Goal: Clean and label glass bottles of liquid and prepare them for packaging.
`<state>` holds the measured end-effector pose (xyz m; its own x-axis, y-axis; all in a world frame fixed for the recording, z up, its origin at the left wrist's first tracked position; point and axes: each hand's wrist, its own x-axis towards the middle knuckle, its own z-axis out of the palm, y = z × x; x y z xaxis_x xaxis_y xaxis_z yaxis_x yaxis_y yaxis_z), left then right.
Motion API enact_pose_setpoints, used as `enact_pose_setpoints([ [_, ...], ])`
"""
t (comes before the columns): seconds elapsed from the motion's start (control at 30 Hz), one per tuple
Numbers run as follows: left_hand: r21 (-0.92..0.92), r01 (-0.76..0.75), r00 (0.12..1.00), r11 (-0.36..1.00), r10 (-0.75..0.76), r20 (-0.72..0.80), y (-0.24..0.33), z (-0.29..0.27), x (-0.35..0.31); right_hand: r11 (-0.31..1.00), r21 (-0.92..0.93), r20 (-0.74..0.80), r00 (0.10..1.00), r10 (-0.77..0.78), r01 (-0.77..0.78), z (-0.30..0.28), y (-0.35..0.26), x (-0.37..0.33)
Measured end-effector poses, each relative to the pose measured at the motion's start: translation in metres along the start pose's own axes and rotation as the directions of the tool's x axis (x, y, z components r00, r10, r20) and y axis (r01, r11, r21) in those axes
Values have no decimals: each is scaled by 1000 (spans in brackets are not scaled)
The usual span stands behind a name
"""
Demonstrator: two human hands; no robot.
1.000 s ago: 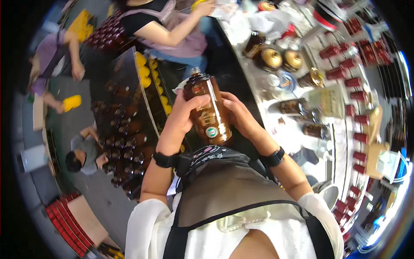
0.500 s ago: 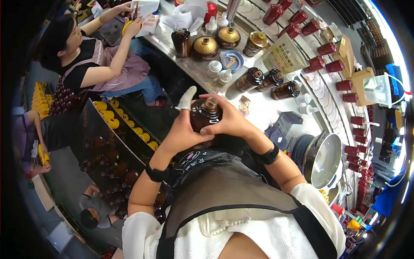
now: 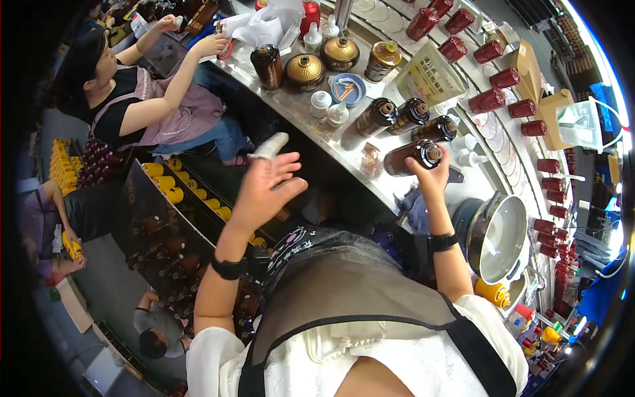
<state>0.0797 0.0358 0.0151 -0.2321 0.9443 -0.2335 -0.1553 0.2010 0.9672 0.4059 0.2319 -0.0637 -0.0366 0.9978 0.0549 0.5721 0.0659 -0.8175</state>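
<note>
My right hand (image 3: pixel 433 173) grips a dark brown glass bottle (image 3: pixel 402 159) near its neck, at the near edge of the metal table. The bottle leans beside a row of similar brown bottles (image 3: pixel 411 114) standing on the table. To the left, my left hand (image 3: pixel 268 192) hangs in the air with its fingers apart and nothing in them. A white cover (image 3: pixel 271 145) sheathes one of its fingers. Nearest to that hand lies the table edge, with two small white-capped bottles (image 3: pixel 329 109) behind it.
On the table (image 3: pixel 364 142) are a blue dish (image 3: pixel 347 89) of small sticks, gold-lidded jars (image 3: pixel 305 69) and a clear tub (image 3: pixel 433 76). Red bottles (image 3: pixel 488 100) line the conveyor. A metal pot (image 3: pixel 499 238) stands right. At left sits a co-worker (image 3: pixel 152 99), near a crate of brown bottles (image 3: pixel 162 251).
My right hand has carried the bottle rightward to the table. My left hand has let go of it and opened, moving left. The co-worker's hands have shifted.
</note>
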Motion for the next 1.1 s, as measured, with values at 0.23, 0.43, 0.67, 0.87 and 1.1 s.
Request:
enact_pose_setpoints([
  [0.23,43,-437,854,898,430,-294,96,-70,-60,997,-82,-187,982,-26,11,22,53,32],
  [0.43,-35,-622,714,782,549,-434,152,-95,-184,974,-228,-151,987,-45,10,46,62,24],
  [0.67,-51,-527,613,848,337,-715,118,-59,-230,988,19,-53,987,-150,151,28,95,27],
  [0.87,-249,-485,600,838,113,-792,70,-55,-242,978,-139,-76,983,-165,153,38,126,56],
  [1.1,-320,-549,580,773,76,-811,27,-90,-275,945,-258,61,973,224,-202,33,152,14],
])
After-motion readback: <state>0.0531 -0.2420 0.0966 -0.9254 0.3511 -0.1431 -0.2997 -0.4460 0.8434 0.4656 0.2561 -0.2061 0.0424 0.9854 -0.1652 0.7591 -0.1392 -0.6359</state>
